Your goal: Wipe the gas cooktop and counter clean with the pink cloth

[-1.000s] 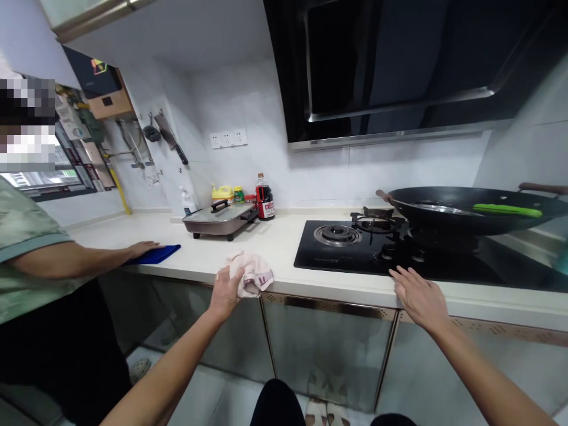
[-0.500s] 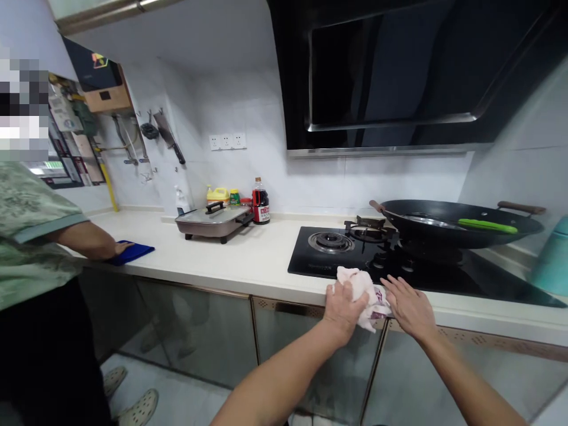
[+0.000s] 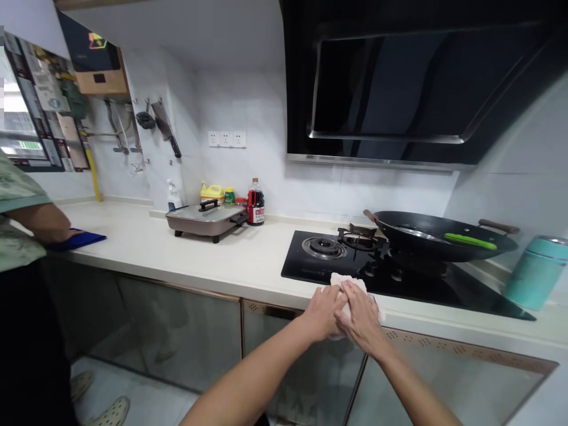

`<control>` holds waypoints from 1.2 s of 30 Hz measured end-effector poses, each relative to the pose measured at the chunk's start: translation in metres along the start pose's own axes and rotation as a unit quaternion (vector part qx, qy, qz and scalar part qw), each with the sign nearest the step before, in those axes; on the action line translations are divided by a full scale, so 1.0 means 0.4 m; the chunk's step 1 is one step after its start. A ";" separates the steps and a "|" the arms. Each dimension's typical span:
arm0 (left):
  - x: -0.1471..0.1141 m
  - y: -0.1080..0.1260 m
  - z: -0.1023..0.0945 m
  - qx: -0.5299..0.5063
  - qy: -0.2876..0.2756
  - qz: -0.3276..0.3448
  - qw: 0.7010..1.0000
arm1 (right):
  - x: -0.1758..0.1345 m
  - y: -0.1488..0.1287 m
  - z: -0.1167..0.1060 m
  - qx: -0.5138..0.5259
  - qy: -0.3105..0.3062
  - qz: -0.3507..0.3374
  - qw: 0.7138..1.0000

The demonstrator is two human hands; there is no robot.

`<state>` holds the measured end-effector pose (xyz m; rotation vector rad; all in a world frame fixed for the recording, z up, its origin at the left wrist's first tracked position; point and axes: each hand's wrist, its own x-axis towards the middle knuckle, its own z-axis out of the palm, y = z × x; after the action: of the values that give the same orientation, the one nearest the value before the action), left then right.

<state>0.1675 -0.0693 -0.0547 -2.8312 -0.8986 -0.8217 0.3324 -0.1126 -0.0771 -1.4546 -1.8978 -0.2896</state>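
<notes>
A whitish cloth [image 3: 348,280] with dark purplish marks, partly hidden under my fingers, lies bunched at the front edge of the counter, touching the near edge of the black gas hob [image 3: 306,267]. My left hand [image 3: 325,312] is closed on the cloth's left side. Over the cloth from the right, my right hand [image 3: 362,315] curls its fingers, which meet those of my left hand. The underside of the cloth is hidden by both hands.
A black wok [image 3: 412,239] with a green-handled utensil [image 3: 470,241] sits on the hob, beside a teal container [image 3: 535,275]. Left along the counter [image 3: 252,263] stand an electric pan [image 3: 204,222] and a sauce bottle [image 3: 256,204]. Another person's hand [image 3: 62,232] rests on a blue cloth [image 3: 84,239].
My right hand has moved left onto the whitish cloth and against my left hand. The camera view has shifted right, and the other person sits farther toward the left edge.
</notes>
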 end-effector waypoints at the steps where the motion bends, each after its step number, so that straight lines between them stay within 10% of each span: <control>1: -0.011 -0.025 -0.021 -0.036 -0.010 0.017 0.999 | -0.001 0.005 0.011 -0.016 0.000 0.000 1.000; 4: -0.044 -0.118 -0.096 -0.115 0.003 0.009 0.993 | -0.003 0.018 0.017 -0.050 -0.009 -0.016 0.999; 9: -0.050 -0.247 -0.183 0.012 0.045 -0.204 0.978 | 0.021 -0.050 0.008 -0.112 -0.040 0.011 0.993; 19: -0.024 -0.254 -0.189 0.094 -0.007 -0.266 0.959 | 0.111 -0.226 0.061 -0.114 -0.072 -0.008 0.991; 26: -0.019 -0.254 -0.202 0.109 -0.044 -0.274 0.955 | -0.020 -0.006 -0.010 -0.125 0.001 -0.028 0.992; 36: -0.014 -0.246 -0.183 0.121 -0.037 -0.272 0.954 | -0.189 0.497 -0.316 -0.281 -0.038 0.065 0.957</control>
<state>0.0750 -0.0063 -0.0047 -2.4354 -1.7032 -0.5865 0.5722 -0.1739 -0.0834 -1.9737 -1.8521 -0.7686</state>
